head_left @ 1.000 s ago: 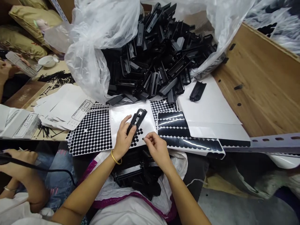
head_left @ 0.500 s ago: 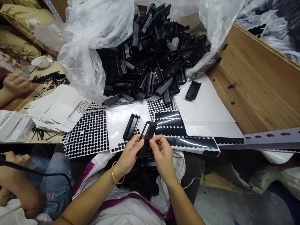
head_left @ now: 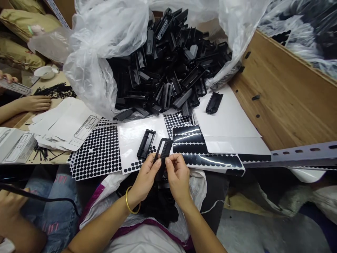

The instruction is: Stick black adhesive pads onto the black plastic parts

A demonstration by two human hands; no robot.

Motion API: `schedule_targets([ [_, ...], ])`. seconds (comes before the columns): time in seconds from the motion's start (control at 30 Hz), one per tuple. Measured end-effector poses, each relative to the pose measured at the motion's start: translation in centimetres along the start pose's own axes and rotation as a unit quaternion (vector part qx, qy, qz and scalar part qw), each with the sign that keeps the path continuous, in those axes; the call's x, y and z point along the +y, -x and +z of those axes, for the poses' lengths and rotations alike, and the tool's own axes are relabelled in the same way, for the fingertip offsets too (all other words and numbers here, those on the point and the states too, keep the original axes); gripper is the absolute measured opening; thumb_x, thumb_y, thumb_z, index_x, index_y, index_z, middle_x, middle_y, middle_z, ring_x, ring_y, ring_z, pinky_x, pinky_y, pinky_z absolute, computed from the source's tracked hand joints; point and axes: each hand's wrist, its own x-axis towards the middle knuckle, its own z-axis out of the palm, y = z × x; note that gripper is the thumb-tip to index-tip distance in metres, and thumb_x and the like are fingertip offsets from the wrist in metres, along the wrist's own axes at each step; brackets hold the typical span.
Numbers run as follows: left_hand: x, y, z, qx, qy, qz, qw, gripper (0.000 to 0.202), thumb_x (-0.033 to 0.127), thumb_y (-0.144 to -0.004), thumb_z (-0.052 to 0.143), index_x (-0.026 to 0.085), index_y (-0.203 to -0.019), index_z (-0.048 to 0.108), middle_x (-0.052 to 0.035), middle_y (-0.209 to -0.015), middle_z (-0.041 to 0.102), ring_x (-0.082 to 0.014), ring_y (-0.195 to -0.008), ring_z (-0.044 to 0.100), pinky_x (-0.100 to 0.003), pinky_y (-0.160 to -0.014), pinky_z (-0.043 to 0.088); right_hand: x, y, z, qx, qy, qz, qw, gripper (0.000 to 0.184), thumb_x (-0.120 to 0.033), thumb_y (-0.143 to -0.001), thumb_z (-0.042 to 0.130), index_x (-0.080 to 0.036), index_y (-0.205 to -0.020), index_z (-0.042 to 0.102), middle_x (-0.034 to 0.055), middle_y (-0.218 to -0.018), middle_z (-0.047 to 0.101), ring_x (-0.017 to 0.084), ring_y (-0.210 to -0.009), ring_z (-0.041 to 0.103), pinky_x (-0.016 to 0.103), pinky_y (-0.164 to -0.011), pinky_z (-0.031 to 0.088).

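Between my two hands, a black plastic casing (head_left: 165,149) with a long slot and a ribbed side is held tilted over the table edge. My left hand (head_left: 144,177), with a yellow bangle at the wrist, pinches its lower left side. My right hand (head_left: 178,175) is closed at the right side, thumb and fingertips against the casing. Just beyond my left fingers, a similar open-framed black casing (head_left: 143,144) lies on a white sheet (head_left: 129,131) with black round stickers. More black parts lie in a plastic-lined bag (head_left: 197,193) on my lap.
A heap of black casings (head_left: 168,70) spills from a clear plastic bag (head_left: 92,63). One loose casing (head_left: 214,103) lies on white paper (head_left: 229,123). Sticker sheets (head_left: 97,151) and printed cards (head_left: 63,123) are at left, beside a co-worker's hand (head_left: 37,103). A wooden board (head_left: 284,95) stands right.
The view has shifted slightly. The casing in my hands has turned a little, showing its slot more openly. At left, the co-worker's hand now lies flat on the table.
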Motion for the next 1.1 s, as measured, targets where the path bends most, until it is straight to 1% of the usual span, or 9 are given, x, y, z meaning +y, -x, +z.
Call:
schedule_targets([
  [0.13, -0.2, 0.0, -0.1, 0.009, -0.043, 0.037, 0.998, 0.016, 0.036, -0.084, 0.055, 0.02, -0.086, 0.054, 0.0021, -0.083, 0.049, -0.0114, -0.082, 0.047, -0.023, -0.081, 0.04, 0.2, 0.1, 0.1, -0.001, 0.095, -0.054, 0.994, 0.011, -0.025, -0.085, 0.044, -0.021, -0.075, 0.044, -0.0025, -0.066, 0.052, 0.011, -0.054, 0.048, 0.024, -0.051, 0.037],
  [0.23, -0.1, 0.1, 0.0, -0.023, 0.01, -0.004, 1.0, 0.017, 0.036, -0.082, 0.057, 0.019, -0.082, 0.054, 0.002, -0.081, 0.054, -0.011, -0.08, 0.052, -0.024, -0.08, 0.043, 0.7, 0.2, -0.8, 0.026, 0.179, -0.087, 0.98, 0.006, -0.023, -0.085, 0.044, -0.021, -0.08, 0.046, -0.0008, -0.068, 0.055, 0.013, -0.056, 0.051, 0.025, -0.052, 0.038],
  [0.37, 0.1, 0.1, -0.2, -0.052, 0.081, -0.093, 0.991, 0.022, 0.038, -0.08, 0.06, 0.017, -0.084, 0.056, -0.0032, -0.094, 0.065, -0.0163, -0.091, 0.062, -0.032, -0.084, 0.049, 1.4, 0.2, -5.1, 0.111, 0.247, -0.087, 0.959, 0.006, -0.025, -0.086, 0.045, -0.021, -0.084, 0.049, 0.0007, -0.071, 0.057, 0.014, -0.058, 0.052, 0.025, -0.054, 0.041],
  [0.5, 0.0, -0.1, -0.6, -0.037, 0.084, -0.119, 0.989, 0.033, 0.045, -0.078, 0.06, 0.014, -0.09, 0.061, -0.0085, -0.094, 0.069, -0.0209, -0.096, 0.064, -0.034, -0.084, 0.052, 2.2, 0.4, -10.8, 0.198, 0.383, -0.089, 0.898, 0.013, -0.03, -0.087, 0.047, -0.019, -0.087, 0.054, 0.0054, -0.08, 0.056, 0.018, -0.07, 0.054, 0.029, -0.062, 0.042],
  [0.6, -0.2, -0.2, -0.6, -0.047, 0.086, -0.136, 0.986, 0.033, 0.044, -0.078, 0.062, 0.014, -0.091, 0.061, -0.0089, -0.099, 0.069, -0.0214, -0.096, 0.065, -0.031, -0.08, 0.055, 2.9, 0.6, -13.3, 0.187, 0.479, -0.092, 0.853, 0.018, -0.033, -0.087, 0.044, -0.019, -0.086, 0.056, 0.0082, -0.083, 0.054, 0.022, -0.077, 0.053, 0.032, -0.063, 0.041],
  [0.73, -0.3, -0.2, -0.2, -0.076, 0.086, -0.141, 0.983, 0.029, 0.043, -0.08, 0.059, 0.015, -0.091, 0.059, -0.0081, -0.107, 0.065, -0.0213, -0.095, 0.066, -0.03, -0.077, 0.056, 2.9, 0.6, -13.9, 0.138, 0.534, -0.103, 0.828, 0.023, -0.028, -0.089, 0.039, -0.02, -0.075, 0.055, 0.0072, -0.076, 0.051, 0.022, -0.075, 0.05, 0.031, -0.06, 0.038],
  [0.8, -0.3, -0.2, 0.0, -0.082, 0.1, -0.14, 0.982, 0.028, 0.042, -0.081, 0.058, 0.017, -0.093, 0.057, -0.0074, -0.109, 0.064, -0.0213, -0.094, 0.066, -0.031, -0.077, 0.056, 2.3, 0.6, -13.3, 0.099, 0.519, -0.108, 0.842, 0.023, -0.028, -0.089, 0.04, -0.021, -0.071, 0.053, 0.0059, -0.073, 0.051, 0.021, -0.073, 0.05, 0.031, -0.06, 0.038],
  [1.0, -0.2, 0.0, 0.0, -0.104, 0.125, -0.182, 0.97, 0.039, 0.037, -0.081, 0.059, 0.024, -0.116, 0.047, -0.0061, -0.106, 0.065, -0.021, -0.087, 0.068, -0.033, -0.072, 0.056, 0.3, 0.8, -8.7, -0.051, 0.182, -0.005, 0.982, 0.018, -0.032, -0.085, 0.048, -0.02, -0.071, 0.05, -0.0008, -0.064, 0.051, 0.012, -0.054, 0.047, 0.025, -0.052, 0.038],
  [1.1, -0.2, 0.3, -0.2, -0.12, 0.128, -0.182, 0.968, 0.042, 0.034, -0.081, 0.059, 0.024, -0.12, 0.046, -0.0059, -0.104, 0.065, -0.0222, -0.09, 0.067, -0.033, -0.073, 0.056, 0.0, 0.5, -6.1, -0.075, 0.01, 0.075, 0.994, 0.018, -0.035, -0.084, 0.048, -0.021, -0.072, 0.048, -0.0036, -0.057, 0.048, 0.01, -0.049, 0.043, 0.022, -0.046, 0.034],
])
